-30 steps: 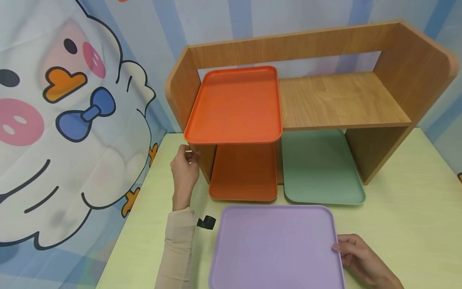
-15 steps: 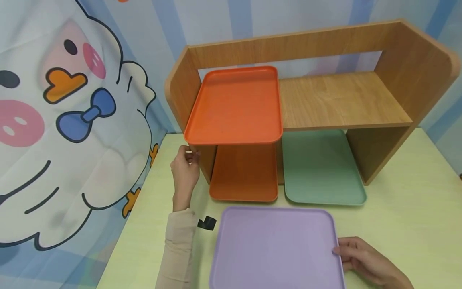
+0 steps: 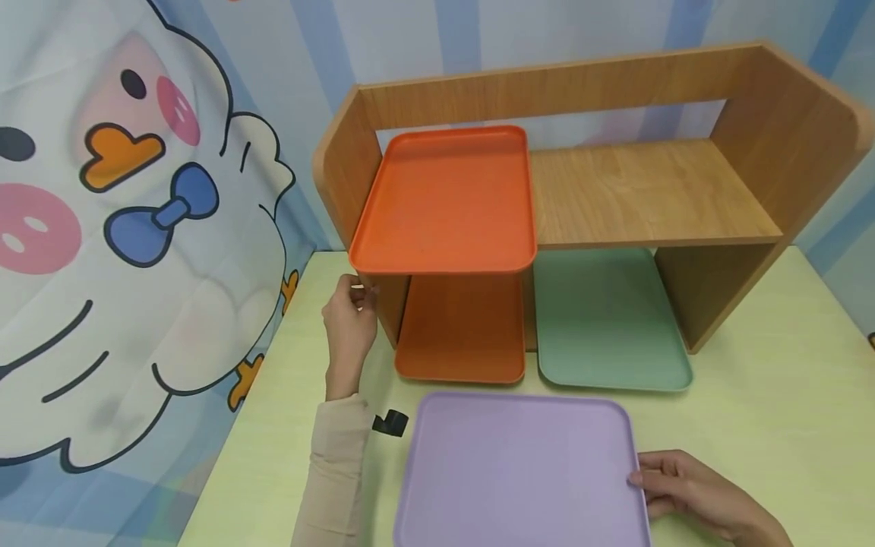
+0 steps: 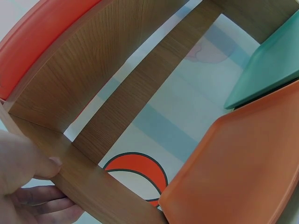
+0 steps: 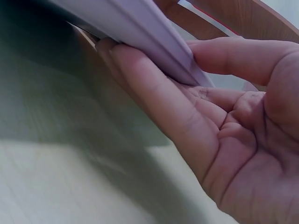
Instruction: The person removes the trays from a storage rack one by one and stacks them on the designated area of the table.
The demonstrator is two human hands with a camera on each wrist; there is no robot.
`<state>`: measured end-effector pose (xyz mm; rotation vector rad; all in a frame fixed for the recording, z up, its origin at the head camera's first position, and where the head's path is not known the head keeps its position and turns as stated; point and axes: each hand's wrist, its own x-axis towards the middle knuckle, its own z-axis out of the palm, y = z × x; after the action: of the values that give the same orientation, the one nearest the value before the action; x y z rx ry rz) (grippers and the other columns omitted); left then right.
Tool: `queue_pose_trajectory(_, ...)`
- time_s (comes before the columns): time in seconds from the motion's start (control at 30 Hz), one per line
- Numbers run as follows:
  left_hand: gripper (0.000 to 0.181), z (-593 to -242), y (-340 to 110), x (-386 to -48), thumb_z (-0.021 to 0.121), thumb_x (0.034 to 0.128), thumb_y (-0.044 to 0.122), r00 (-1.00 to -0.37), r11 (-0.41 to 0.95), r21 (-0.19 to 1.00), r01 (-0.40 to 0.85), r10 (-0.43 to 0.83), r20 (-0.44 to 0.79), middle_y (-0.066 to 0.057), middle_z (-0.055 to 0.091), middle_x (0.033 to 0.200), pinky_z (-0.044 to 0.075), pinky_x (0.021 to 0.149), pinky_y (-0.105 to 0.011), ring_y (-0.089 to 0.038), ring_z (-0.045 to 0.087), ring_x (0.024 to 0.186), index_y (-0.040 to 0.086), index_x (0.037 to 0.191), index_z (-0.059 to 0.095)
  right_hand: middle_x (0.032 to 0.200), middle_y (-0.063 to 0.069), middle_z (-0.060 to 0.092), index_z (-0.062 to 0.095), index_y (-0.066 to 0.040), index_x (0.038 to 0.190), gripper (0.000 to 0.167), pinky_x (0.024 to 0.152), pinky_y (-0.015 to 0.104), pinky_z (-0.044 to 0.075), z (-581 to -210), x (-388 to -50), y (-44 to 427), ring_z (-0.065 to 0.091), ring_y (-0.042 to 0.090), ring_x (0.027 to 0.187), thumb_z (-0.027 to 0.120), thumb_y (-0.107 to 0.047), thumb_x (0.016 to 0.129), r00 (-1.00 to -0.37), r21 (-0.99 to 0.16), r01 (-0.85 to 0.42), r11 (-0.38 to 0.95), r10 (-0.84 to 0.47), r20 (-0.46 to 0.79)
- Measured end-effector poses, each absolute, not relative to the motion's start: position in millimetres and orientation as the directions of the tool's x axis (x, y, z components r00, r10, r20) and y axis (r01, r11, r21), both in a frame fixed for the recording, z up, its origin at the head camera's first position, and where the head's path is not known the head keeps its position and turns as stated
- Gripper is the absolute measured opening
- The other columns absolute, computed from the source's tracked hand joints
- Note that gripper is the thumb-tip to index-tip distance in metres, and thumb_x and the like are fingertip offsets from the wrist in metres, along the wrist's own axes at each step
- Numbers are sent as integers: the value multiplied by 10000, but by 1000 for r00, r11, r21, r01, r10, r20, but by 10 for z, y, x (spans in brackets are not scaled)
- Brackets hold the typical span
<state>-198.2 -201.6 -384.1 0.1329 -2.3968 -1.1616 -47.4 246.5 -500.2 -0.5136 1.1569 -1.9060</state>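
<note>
A lavender tray (image 3: 522, 471) is at the front of the table, its right edge pinched by the right hand (image 3: 704, 490). In the right wrist view the thumb lies on one face of the tray's edge (image 5: 163, 42) and the fingers under the other. The left hand (image 3: 350, 323) grips the front edge of the left side panel of a wooden shelf (image 3: 649, 190); in the left wrist view the thumb is on the panel (image 4: 88, 179) with the fingers behind it. An orange-red tray (image 3: 444, 201) lies on the shelf's upper left.
Under the shelf board lie an orange tray (image 3: 461, 330) on the left and a green tray (image 3: 608, 319) on the right. A small black object (image 3: 391, 422) shows beside the left sleeve. A curtain with a cartoon bird (image 3: 171, 319) hangs at the left and behind.
The right hand has moved slightly right and down in view, still pinching the lavender tray, whose far edge now tilts a little. The left hand stays on the panel.
</note>
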Motion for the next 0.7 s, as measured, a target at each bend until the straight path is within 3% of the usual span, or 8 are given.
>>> queue_pose_trajectory(0.27, 185, -3826, -2004, -1977, 619, 932, 157, -883, 640, 759, 117, -282, 375, -164, 703, 946, 550, 696, -423, -281, 678, 846, 25, 1057, 589, 1148, 177, 672, 529, 67, 1251, 334, 875, 406, 512, -5000, -480, 2477, 665, 292, 1017, 307, 41, 1004, -592, -886, 422, -193, -799, -107)
queue_pose_trajectory(0.7, 187, -3834, -2003, -1974, 618, 932, 150, -880, 642, 756, 127, -279, 385, -168, 702, 939, 551, 694, -428, -284, 678, 840, 19, 1062, 586, 1041, 165, 708, 514, 214, 1087, 272, 813, 399, 538, -4983, -501, 2482, 692, 296, 945, 437, -31, 994, -671, -957, 289, 13, -711, -212)
